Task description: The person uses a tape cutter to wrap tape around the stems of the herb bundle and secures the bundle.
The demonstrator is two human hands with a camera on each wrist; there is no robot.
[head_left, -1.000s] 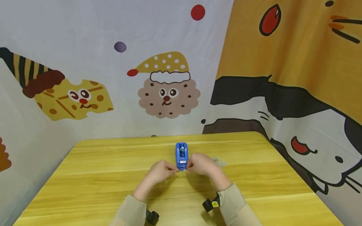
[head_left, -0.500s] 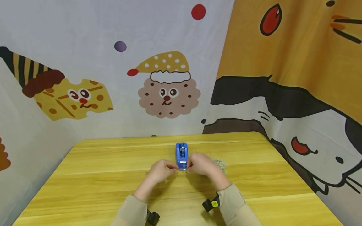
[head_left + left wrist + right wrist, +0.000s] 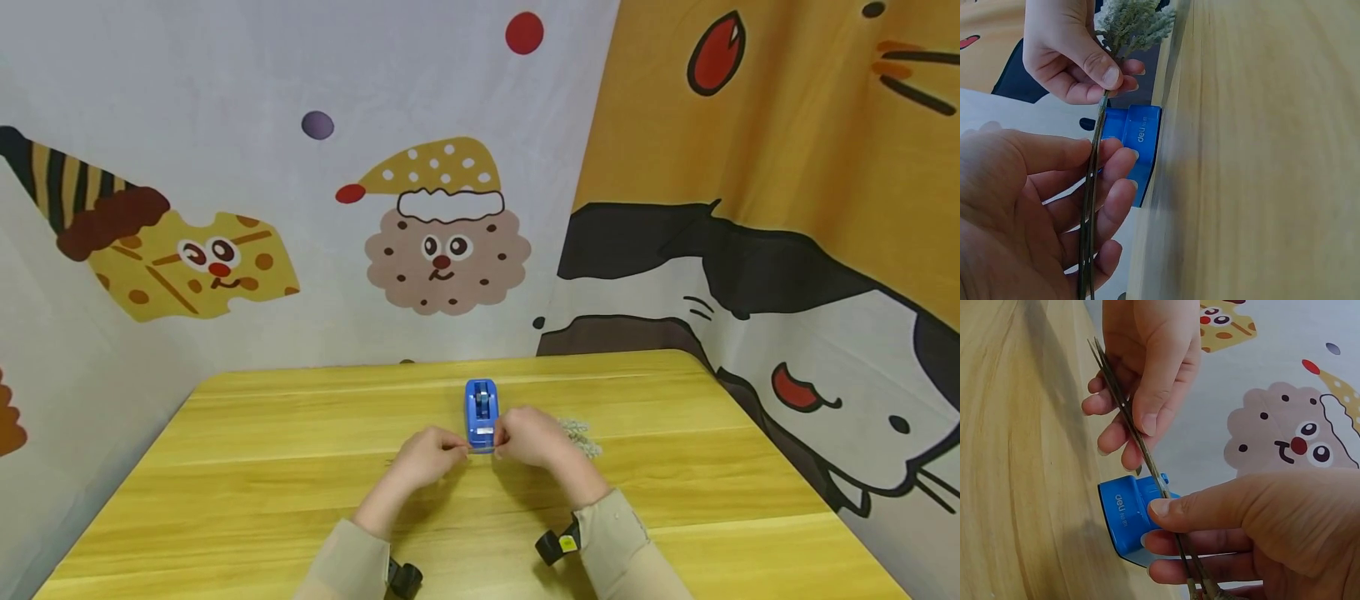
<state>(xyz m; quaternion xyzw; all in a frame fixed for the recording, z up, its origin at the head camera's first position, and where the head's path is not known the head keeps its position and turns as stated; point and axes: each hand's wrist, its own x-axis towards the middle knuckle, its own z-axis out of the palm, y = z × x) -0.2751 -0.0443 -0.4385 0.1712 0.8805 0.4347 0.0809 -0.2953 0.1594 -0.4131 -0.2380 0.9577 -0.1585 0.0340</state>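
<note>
A small bunch of dried flowers with pale fluffy heads and thin brown stems is held level between both hands. My left hand pinches the stems between thumb and forefinger, its other fingers loosely bent beneath them. Nearer the heads, my right hand grips the same stems with thumb and fingers. Between the two pinches, a shiny band, seemingly clear tape, lies around the stems. Just beyond the fingertips stands a blue tape dispenser, partly covered by the hands in the wrist views.
The dispenser stands on a yellow wood-grain table. Behind the table hangs a cartoon-printed curtain. Black wrist cameras sit below both hands, at the beige sleeves.
The flower heads show in different shapes beside the right hand, as the bunch has turned between the fingers. Both hands have stayed almost in place, and the dispenser has not moved.
</note>
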